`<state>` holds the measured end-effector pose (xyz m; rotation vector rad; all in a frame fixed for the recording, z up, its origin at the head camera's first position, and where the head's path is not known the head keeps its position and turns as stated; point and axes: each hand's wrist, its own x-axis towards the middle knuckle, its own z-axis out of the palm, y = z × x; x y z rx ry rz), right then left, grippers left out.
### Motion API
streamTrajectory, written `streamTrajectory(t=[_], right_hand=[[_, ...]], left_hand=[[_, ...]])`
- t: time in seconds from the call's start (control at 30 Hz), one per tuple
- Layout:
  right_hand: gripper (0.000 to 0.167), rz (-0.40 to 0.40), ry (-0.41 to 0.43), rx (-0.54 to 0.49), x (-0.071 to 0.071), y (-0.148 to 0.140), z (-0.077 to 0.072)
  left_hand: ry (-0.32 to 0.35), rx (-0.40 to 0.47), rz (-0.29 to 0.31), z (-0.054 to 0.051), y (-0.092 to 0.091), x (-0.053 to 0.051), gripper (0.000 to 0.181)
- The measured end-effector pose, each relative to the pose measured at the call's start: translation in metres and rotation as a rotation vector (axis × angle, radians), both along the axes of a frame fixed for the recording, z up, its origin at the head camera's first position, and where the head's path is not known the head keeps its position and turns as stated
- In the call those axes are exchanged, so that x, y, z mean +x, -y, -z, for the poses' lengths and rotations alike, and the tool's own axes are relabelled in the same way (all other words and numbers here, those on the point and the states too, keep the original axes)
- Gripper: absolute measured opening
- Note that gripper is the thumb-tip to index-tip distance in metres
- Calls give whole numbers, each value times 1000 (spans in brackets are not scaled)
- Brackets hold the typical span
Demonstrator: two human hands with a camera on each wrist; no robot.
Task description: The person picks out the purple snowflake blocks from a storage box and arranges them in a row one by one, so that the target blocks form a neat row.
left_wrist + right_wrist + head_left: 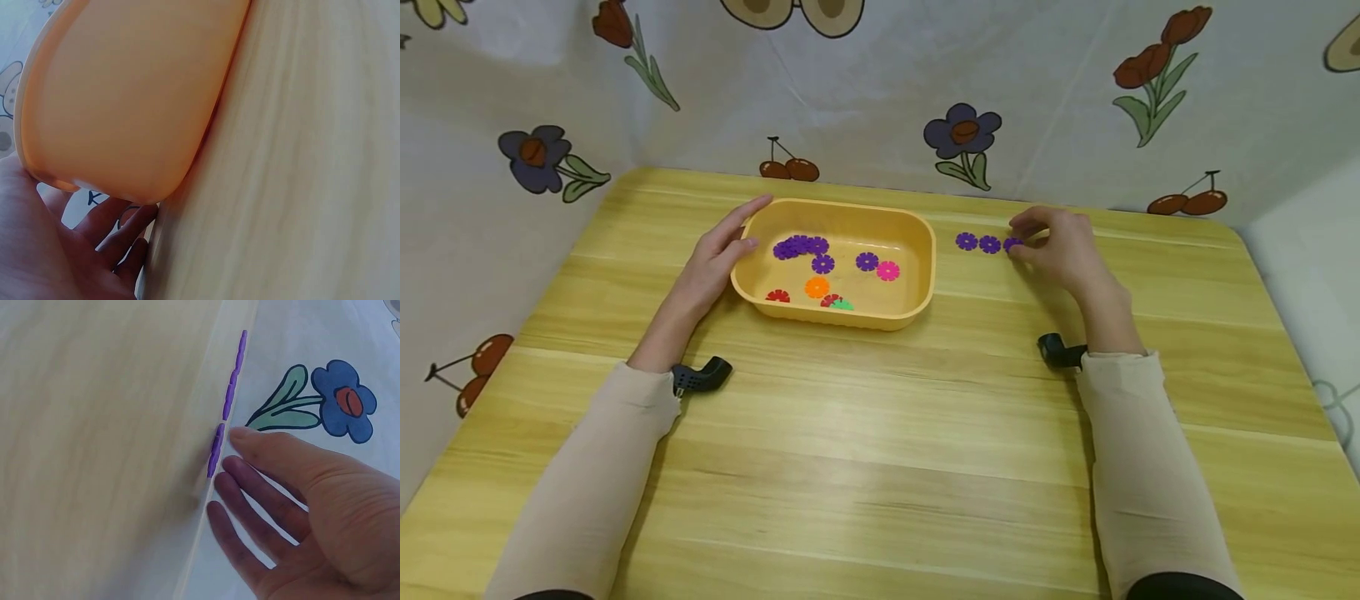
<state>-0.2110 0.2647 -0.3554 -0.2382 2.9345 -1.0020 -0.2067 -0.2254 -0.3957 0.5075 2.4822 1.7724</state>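
Observation:
My left hand (703,265) grips the left end of a yellow plastic tray (880,319), the thumb over its rim and the fingers along the outside. Several notched plastic discs lie inside: a purple cluster (793,247), a pink disc (888,271), an orange disc (817,287), plus red and green ones. To the right of the tray, three purple discs (989,244) lie flat in a row on the table. My right hand (1066,250) is at the row's right end, thumb and fingers apart around the last purple disc (215,450); whether they touch it is unclear.
The wooden table (880,442) reaches back to a cloth (865,92) printed with flowers and cherries. Both wrists carry dark camera mounts (703,375), and both forearms, in beige sleeves, rest over the table's left and right sides.

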Motion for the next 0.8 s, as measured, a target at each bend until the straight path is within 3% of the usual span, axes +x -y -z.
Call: streamTrajectory(t=[0.33, 0.6, 0.8], right_hand=[[28, -25, -149, -29, 3, 19, -16], [27, -55, -189, -19, 6, 42, -24], [27, -104, -226, -24, 6, 73, -40]], left_hand=[[-7, 5, 4, 2, 0, -2, 56], [-6, -4, 3, 1, -1, -1, 56], [-1, -6, -1, 0, 0, -1, 55]])
